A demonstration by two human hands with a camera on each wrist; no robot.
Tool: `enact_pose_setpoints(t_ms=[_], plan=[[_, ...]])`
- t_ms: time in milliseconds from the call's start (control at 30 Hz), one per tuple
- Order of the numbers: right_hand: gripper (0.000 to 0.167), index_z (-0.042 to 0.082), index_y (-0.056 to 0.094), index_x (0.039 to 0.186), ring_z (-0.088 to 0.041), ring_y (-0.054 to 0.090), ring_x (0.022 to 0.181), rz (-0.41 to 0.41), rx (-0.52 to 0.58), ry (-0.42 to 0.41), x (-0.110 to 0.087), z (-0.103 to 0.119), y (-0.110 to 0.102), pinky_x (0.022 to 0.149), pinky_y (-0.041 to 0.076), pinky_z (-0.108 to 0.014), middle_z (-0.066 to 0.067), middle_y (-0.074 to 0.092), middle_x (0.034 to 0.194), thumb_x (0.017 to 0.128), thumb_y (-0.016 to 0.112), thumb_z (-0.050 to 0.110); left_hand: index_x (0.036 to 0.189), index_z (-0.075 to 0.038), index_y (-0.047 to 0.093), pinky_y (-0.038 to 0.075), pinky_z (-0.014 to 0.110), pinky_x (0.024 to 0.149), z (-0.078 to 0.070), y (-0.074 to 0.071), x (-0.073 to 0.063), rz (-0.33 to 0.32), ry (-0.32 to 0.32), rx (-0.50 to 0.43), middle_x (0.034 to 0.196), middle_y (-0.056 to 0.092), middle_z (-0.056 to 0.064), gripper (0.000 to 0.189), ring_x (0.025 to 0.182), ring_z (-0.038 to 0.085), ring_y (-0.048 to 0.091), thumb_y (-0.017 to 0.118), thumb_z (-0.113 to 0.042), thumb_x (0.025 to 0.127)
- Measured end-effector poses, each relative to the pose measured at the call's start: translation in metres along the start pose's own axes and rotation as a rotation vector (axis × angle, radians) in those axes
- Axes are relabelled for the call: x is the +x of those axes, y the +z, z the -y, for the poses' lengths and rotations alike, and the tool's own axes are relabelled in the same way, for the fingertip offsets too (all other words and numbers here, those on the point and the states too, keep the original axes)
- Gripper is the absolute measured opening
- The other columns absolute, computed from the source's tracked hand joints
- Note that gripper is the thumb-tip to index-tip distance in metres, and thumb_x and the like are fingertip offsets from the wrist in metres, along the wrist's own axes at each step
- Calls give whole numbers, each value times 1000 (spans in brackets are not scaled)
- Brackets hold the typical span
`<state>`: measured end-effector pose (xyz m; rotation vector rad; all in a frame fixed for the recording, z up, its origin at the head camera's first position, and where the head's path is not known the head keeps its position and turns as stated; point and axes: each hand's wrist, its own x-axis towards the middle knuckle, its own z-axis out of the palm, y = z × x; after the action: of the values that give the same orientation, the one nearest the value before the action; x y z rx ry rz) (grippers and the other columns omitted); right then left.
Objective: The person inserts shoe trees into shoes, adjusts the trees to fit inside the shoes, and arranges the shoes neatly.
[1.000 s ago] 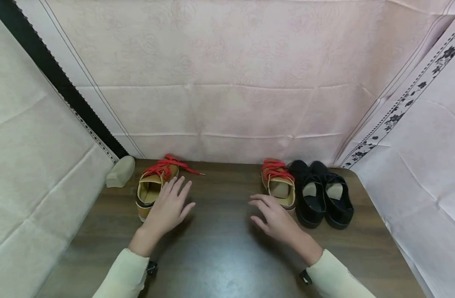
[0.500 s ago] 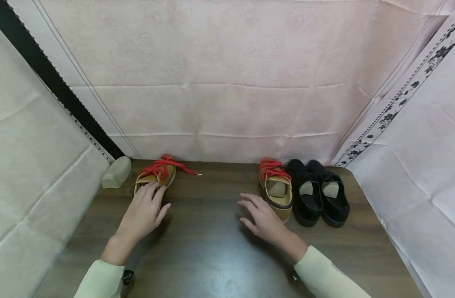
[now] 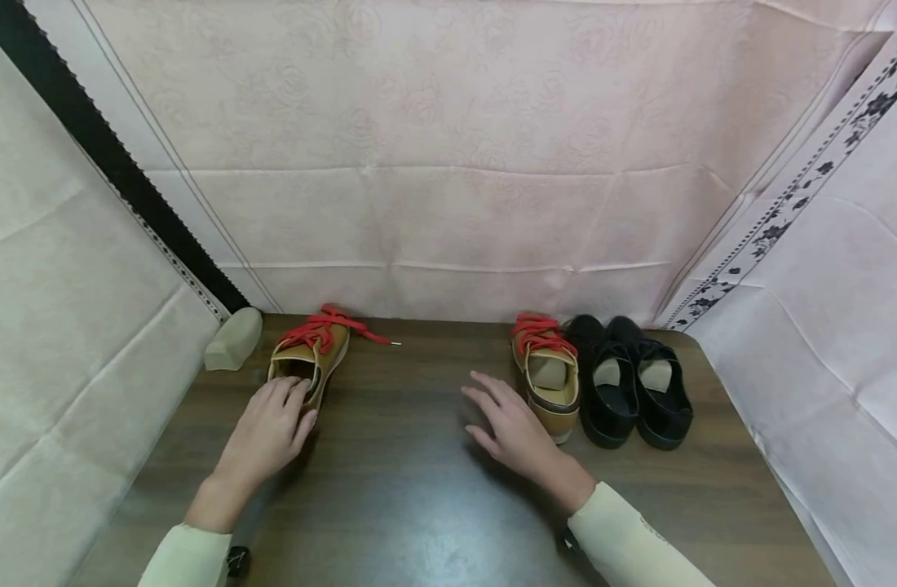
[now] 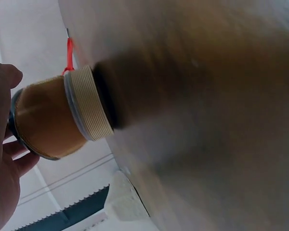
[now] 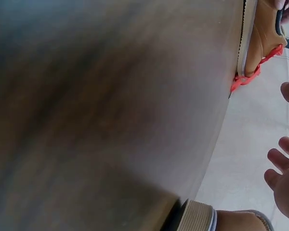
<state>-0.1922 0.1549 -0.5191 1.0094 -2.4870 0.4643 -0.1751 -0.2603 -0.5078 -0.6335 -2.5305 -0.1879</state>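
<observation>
A tan shoe with loose red laces (image 3: 311,342) stands on the left of the brown tabletop. My left hand (image 3: 261,432) is over its heel end, fingertips right at the collar of the shoe opening. In the left wrist view, the thumb and fingers lie on either side of the brown heel (image 4: 45,118), the thumb held apart. My right hand (image 3: 514,428) hovers over the table with spread, slightly bent fingers and holds nothing. Just beyond it stands the other tan shoe (image 3: 554,399), with a pale insert inside.
A pair of black shoes (image 3: 632,395) stands to the right of the tan one, each with a pale insert. A loose pale insert (image 3: 234,338) sits at the back left corner of the wooden table (image 3: 419,383). Pale cloth hangs behind and at both sides.
My left hand has moved left and back toward me, from above the tan shoe's right side to its heel. The right hand has shifted slightly left. The shoes stay in place.
</observation>
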Motion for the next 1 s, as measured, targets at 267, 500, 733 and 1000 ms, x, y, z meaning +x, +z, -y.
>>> enact_pose_setpoints(t_ms=[267,500,733,1000], plan=[[64,12,55,144,-29,54,137,28,26,18,11,6,3,112,47,-49,-14,49,155,89,82,29,116,11,66,53,57,82,9,0,-9,-80,97,-15,105,64,28,41,95,46,62,75,-7,81],[64,10,56,145,-31,55,136,13,57,-4,29,16,8,113,46,-50,-14,50,154,89,83,26,112,11,65,54,54,78,10,-3,-11,-115,107,-39,102,61,27,37,92,45,59,75,-4,80],[60,11,55,145,-30,52,139,52,76,6,46,25,13,115,44,-48,-14,49,155,92,79,27,111,10,65,55,51,78,10,-5,-13,-137,115,-46,99,60,23,32,94,43,57,74,2,80],[56,13,57,143,-29,51,140,61,77,-10,52,28,22,115,44,-46,-13,49,156,93,78,26,108,7,66,57,52,72,11,-5,-16,-152,75,-36,103,61,25,29,100,45,57,72,-2,81]])
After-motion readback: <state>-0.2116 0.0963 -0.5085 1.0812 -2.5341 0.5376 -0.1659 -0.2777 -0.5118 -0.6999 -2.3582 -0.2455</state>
